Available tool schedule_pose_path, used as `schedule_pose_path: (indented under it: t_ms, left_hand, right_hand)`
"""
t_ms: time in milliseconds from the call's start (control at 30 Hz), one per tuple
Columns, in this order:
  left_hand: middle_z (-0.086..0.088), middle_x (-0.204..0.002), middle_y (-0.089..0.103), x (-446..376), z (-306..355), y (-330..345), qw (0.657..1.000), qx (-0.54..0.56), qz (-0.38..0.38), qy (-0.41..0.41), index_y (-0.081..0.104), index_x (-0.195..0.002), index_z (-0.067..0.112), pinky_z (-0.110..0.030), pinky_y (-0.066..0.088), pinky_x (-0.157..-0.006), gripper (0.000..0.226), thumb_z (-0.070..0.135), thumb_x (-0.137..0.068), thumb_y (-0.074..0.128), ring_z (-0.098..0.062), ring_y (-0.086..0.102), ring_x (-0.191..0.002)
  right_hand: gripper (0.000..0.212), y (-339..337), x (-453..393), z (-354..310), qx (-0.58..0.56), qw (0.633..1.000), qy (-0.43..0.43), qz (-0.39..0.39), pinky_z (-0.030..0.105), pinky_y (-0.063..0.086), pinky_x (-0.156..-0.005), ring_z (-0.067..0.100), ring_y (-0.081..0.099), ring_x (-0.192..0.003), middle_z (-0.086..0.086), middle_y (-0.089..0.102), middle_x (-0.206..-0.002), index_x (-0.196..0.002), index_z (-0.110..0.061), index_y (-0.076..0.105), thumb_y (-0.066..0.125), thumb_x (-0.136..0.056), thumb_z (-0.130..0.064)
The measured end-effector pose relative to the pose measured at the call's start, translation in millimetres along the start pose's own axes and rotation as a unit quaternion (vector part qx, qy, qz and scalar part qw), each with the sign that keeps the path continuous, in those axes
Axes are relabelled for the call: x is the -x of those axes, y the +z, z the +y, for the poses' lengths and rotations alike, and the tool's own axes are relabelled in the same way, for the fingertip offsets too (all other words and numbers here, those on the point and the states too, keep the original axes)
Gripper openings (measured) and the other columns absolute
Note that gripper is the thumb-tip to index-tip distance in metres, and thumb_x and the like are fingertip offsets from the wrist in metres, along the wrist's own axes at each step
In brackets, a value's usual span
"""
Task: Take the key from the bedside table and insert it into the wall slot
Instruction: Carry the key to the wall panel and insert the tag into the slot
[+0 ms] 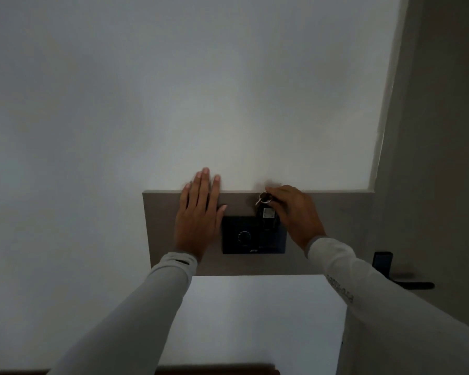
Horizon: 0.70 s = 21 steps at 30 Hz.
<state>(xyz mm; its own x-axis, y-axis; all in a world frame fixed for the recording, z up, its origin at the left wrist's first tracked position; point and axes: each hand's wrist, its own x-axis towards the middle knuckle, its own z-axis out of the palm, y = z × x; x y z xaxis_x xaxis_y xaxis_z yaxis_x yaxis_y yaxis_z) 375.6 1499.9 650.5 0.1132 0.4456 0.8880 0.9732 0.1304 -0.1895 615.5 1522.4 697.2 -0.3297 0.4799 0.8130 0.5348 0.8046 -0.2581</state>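
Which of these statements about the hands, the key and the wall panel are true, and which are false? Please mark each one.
1. The left hand lies flat and open against the wall. True.
2. The right hand is empty. False: its fingers grip the key fob with its metal ring.
3. The key fob is at the upper right part of the black switch panel. True.
4. The black switch panel sits on the white wall itself. False: it sits on a grey board.
5. A dark door handle shows at the right. True.
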Motion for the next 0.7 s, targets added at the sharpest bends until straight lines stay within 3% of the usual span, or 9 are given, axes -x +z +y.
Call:
schedule_pose_path:
  t_ms: [100, 200, 367, 567, 700]
  left_hand:
    - [-0.026, -0.171, 0.022, -0.4, 0.5, 0.0, 1.000, 0.004, 0.001, -0.003, 0.023, -0.164, 0.004, -0.058, 0.030, -0.127, 0.063, 0.038, -0.112, 0.033, -0.041, 0.024, -0.159]
    - [-0.026, -0.172, 0.021, -0.1, 0.4, 0.6, 1.000, -0.002, -0.001, 0.000, 0.021, -0.164, 0.005, -0.057, 0.029, -0.128, 0.064, 0.038, -0.112, 0.035, -0.040, 0.022, -0.159]
    - [-0.027, -0.171, 0.023, -0.1, 0.0, 0.9, 1.000, -0.004, 0.003, 0.000, 0.023, -0.164, 0.004, -0.057, 0.031, -0.127, 0.063, 0.039, -0.112, 0.032, -0.041, 0.024, -0.158]
    - [-0.027, -0.171, 0.023, 0.0, 0.7, 0.7, 1.000, -0.005, 0.005, -0.003, 0.023, -0.164, 0.004, -0.058, 0.032, -0.127, 0.063, 0.039, -0.112, 0.035, -0.041, 0.024, -0.159]
    - [-0.026, -0.171, 0.022, 0.7, 0.7, 0.8, 1.000, -0.005, 0.006, -0.002, 0.022, -0.164, 0.004, -0.058, 0.031, -0.127, 0.064, 0.038, -0.112, 0.038, -0.040, 0.023, -0.159]
  right_hand:
    - [0.031, 4.0, 3.2, -4.4, -0.035, 0.999, 0.009, -0.033, 0.044, 0.054, -0.094, 0.032, 0.068, -0.103, 0.018, 0.073, -0.111, -0.117, -0.002, 0.069, 0.070, -0.086, -0.006]
    - [0.032, 4.2, 6.2, -3.7, 0.004, 0.999, -0.008, -0.038, 0.046, 0.055, -0.092, 0.035, 0.068, -0.103, 0.021, 0.072, -0.112, -0.118, 0.002, 0.067, 0.069, -0.087, -0.005]
    - [0.034, 6.0, 18.9, 0.7, 0.088, 0.995, -0.052, 0.011, 0.045, 0.059, -0.082, 0.041, 0.069, -0.095, 0.026, 0.072, -0.105, -0.115, 0.008, 0.067, 0.072, -0.083, -0.002]
    - [0.060, 23.6, 45.0, 4.0, 0.174, 0.984, -0.039, -0.006, 0.043, 0.040, -0.112, 0.034, 0.043, -0.135, 0.018, 0.041, -0.151, -0.144, -0.002, 0.040, 0.058, -0.094, -0.030]
    - [0.073, 30.4, 51.0, 5.3, 0.199, 0.979, -0.027, -0.024, 0.042, 0.031, -0.118, 0.031, 0.032, -0.143, 0.013, 0.028, -0.159, -0.151, -0.008, 0.026, 0.048, -0.095, -0.049]
